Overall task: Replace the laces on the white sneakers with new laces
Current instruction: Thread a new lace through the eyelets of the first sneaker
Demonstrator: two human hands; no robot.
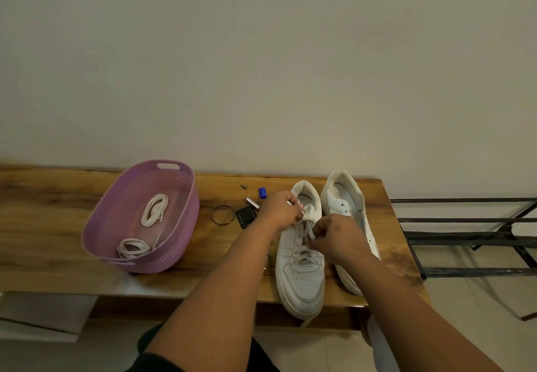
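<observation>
The old lace [305,233] is pinched near the tongue by the fingers [312,242] of the right hand [337,238], while its upper end is gripped by the left hand [280,210], apparently for unthreading. The laced sneaker [300,258] lies on the tabletop [58,226]; the second sneaker [347,211] lies just right. New laces [154,210] are kept in the purple basket [180,238], far left.

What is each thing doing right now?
Left hand: pinches the lace.
Right hand: pinches the lace.
Lace: still threaded.
Left sneaker: upright, laced.
Right sneaker: tipped sideways.
Basket: holds two coiled laces.
</observation>
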